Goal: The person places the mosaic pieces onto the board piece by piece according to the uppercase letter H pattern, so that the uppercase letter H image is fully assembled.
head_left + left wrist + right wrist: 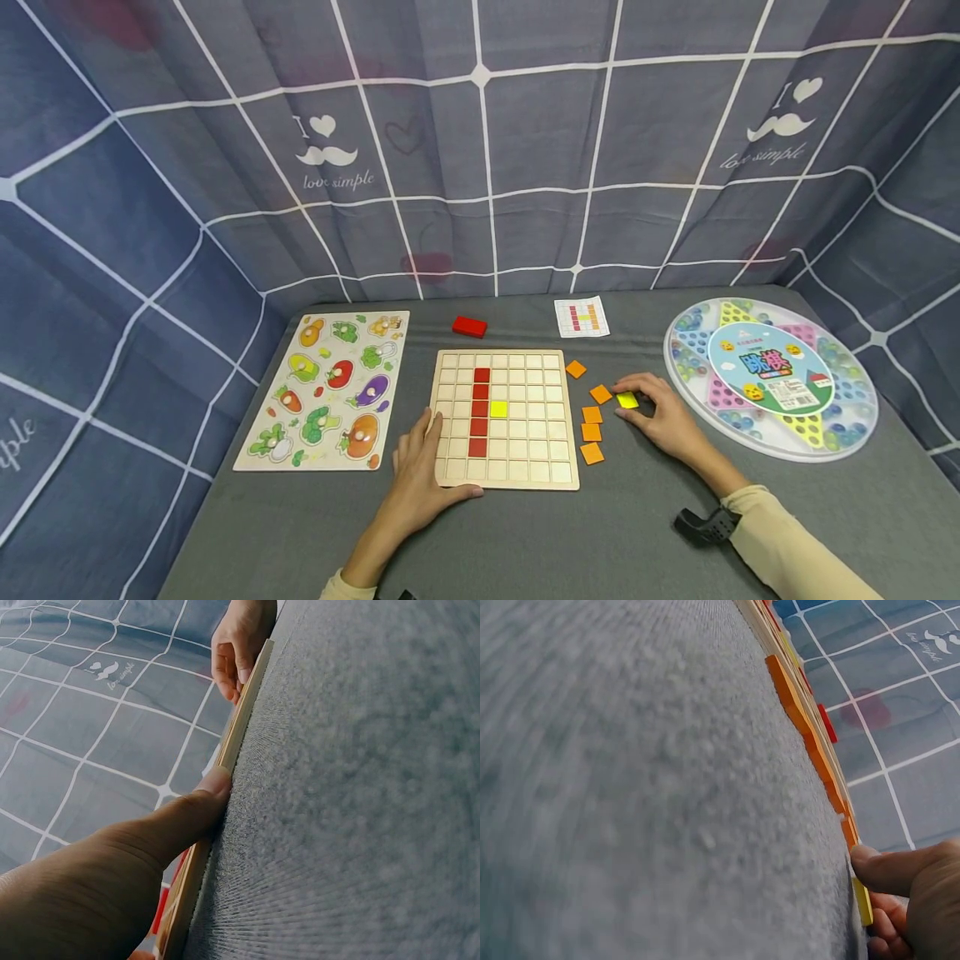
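Note:
A wooden grid board (532, 458) lies on the grey cloth. A column of several red tiles (480, 408) stands on it, with one yellow tile (498, 409) to the right of the column. My left hand (420, 479) rests against the board's lower left corner, its fingers along the left side and its extended thumb (215, 782) on the near edge. To the right of the board, my right hand (663, 417) pinches another yellow tile (863, 902) between thumb and fingers, low by the cloth. Several orange tiles (592, 432) lie between that hand and the board.
Behind the board are a stacked red block (469, 327) and a small pattern card (582, 317) showing coloured squares. A vegetable puzzle board (322, 392) lies on the left. On the right is a round marble board game (772, 379). Curtains with white lines surround the table.

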Demonstrator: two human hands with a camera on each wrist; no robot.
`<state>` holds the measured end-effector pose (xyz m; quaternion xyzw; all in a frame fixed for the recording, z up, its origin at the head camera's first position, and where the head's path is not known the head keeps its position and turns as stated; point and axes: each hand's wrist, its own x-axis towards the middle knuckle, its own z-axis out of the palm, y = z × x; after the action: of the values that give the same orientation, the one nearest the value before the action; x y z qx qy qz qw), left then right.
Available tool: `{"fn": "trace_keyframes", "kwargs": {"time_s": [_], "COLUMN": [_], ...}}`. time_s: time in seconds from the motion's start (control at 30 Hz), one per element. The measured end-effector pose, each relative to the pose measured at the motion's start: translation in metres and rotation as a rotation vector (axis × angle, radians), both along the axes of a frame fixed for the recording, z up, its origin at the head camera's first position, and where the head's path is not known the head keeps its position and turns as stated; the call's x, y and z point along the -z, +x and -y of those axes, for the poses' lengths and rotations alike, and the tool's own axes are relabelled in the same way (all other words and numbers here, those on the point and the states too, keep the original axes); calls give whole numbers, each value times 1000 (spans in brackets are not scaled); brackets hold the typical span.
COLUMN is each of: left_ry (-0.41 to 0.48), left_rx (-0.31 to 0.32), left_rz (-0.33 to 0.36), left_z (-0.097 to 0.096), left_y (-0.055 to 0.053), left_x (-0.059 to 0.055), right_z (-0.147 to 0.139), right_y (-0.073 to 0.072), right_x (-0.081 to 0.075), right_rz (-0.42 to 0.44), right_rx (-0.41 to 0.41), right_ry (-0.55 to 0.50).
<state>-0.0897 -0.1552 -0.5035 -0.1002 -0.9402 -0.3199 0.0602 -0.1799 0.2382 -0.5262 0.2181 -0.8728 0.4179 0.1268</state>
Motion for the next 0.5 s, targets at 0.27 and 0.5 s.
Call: {"fn": "trace_keyframes", "kwargs": {"time_s": [0.27,0.5], "left_ry": [-7,-9], "left_rx": [-3,1], "left_rz": [-5,-6], "left_z": [0,0], "left_y": [0,0], "left_x": [1,2], "right_z": [-4,-5], "right_y": [3,3], "right_x": [-1,-1], "right_rz": [27,29], "right_rx": [-63,-46], "right_ry": [-23,-3]}}
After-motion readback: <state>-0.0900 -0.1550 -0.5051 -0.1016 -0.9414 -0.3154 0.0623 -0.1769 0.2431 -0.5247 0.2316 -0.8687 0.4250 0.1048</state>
